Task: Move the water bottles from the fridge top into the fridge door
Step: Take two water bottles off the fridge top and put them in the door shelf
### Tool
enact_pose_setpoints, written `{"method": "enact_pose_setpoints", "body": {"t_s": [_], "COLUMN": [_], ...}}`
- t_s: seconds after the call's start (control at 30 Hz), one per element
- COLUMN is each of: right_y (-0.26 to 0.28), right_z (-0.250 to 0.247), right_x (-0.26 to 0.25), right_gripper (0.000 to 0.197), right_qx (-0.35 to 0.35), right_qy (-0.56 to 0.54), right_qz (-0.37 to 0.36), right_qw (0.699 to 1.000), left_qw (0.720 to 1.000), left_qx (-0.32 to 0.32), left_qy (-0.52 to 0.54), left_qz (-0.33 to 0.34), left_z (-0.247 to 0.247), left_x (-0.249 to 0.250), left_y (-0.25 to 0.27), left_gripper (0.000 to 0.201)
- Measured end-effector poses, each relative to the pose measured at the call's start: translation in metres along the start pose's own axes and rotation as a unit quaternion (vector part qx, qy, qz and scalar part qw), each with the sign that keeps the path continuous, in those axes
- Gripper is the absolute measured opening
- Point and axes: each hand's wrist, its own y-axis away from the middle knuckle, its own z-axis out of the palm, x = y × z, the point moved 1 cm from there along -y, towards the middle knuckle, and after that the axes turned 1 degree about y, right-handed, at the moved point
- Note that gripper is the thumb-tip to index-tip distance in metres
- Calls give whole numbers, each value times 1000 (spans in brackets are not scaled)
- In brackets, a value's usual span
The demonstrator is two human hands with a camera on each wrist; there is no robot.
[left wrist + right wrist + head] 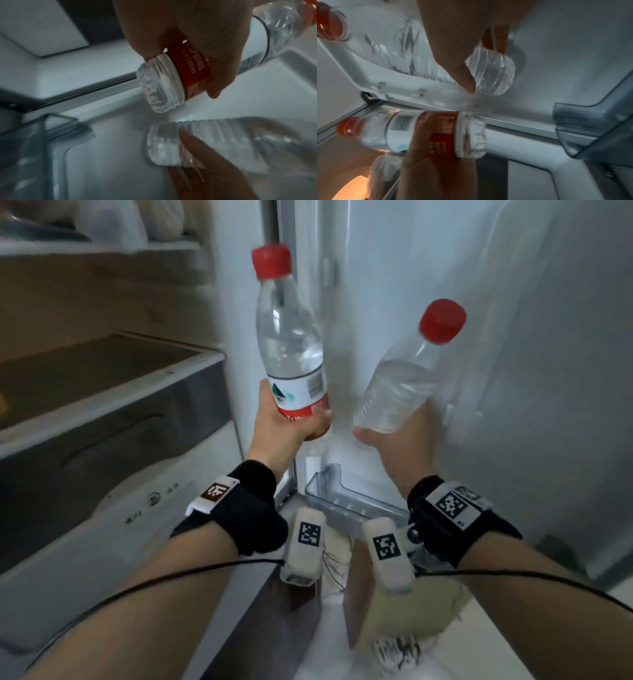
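Observation:
My left hand [291, 424] grips a labelled water bottle [291, 350] with a red cap near its base, held almost upright in front of the open fridge door. The same bottle [173, 79] shows its red and white label in the left wrist view. My right hand [394, 436] grips an unlabelled clear bottle [400, 385] with a red cap, tilted to the right. In the right wrist view this bare bottle [488, 73] sits under my thumb. Below both hands hangs a clear door bin [342, 494] with nothing in it.
The white inner wall of the fridge door [513, 337] fills the right side. On the left are the fridge's shelves and a grey drawer [113, 412]. A cardboard box [394, 611] stands on the floor below my wrists.

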Motion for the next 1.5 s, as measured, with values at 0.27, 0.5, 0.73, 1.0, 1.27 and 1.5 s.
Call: {"method": "enact_pose_setpoints", "body": {"t_s": [0.27,0.5,0.73,1.0,1.27,1.5], "right_y": [23,35,49,40,45,55], "right_z": [-10,-12,-4,7,4,1], "right_x": [49,69,83,92,86,58], "right_gripper": [69,65,64,58,56,28], "right_qx": [4,-6,-21,-118,-136,-138], "right_qy": [9,25,36,110,68,86], "right_qz": [51,77,115,163,175,89], "right_qw": [999,997,993,973,973,983], "left_qw": [982,967,946,959,959,960], "left_qx": [-87,-130,-117,-112,-110,-112], "left_qy": [-84,-169,-275,-235,-238,-219], "left_qz": [-144,-138,-124,-109,-111,-132], "left_z": [16,16,13,9,7,5], "left_x": [-102,-129,-165,-148,-147,-139], "left_y": [5,16,10,18,19,21], "left_gripper": [84,41,74,74,75,76]}}
